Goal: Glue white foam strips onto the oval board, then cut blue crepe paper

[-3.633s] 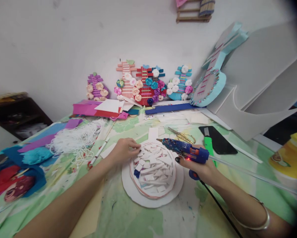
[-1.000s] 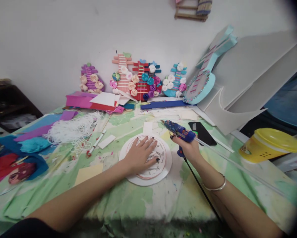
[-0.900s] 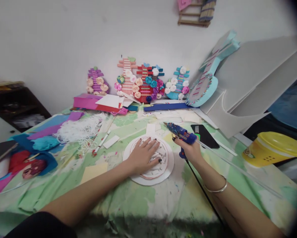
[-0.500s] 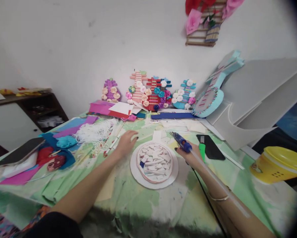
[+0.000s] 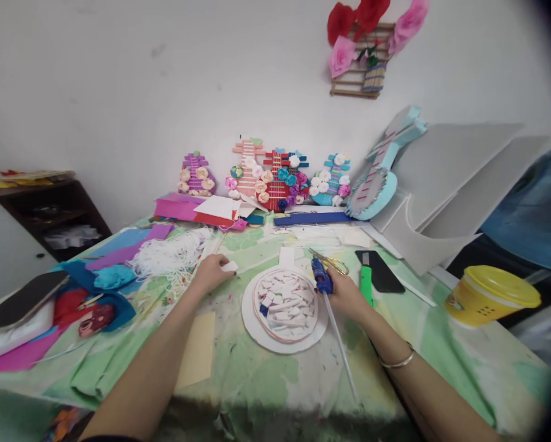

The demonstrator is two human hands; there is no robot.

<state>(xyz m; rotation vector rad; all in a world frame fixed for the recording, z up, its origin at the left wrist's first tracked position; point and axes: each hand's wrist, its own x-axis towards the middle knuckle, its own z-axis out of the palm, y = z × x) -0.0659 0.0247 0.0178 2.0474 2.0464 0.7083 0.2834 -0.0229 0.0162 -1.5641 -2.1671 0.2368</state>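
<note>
A small white piece (image 5: 230,266), looking like card or foam, is pinched in the fingers of my left hand (image 5: 211,274), left of the white round base. My right hand (image 5: 346,296) grips a blue glue gun (image 5: 321,276), a long glue stick (image 5: 342,350) trailing from its back. Between my hands lies the white round base (image 5: 251,328) with a short neck (image 5: 286,258) at its far side. Many small white pieces (image 5: 289,307) fill a ring on it, plus one dark blue bit. Gold-handled scissors (image 5: 335,263) lie just beyond the glue gun.
Right of my right hand are a green cutter (image 5: 366,283), a black phone (image 5: 386,270) and a yellow bucket (image 5: 489,294). White string (image 5: 169,255) is heaped at left. Decorated paper instruments (image 5: 275,178) lean on the wall. A beige sheet (image 5: 199,350) lies near my left forearm.
My left hand has drawn left and back and now pinches a white piece. My right hand has swung the glue gun's body and stick more upright beside the base. The view shifted slightly.
</note>
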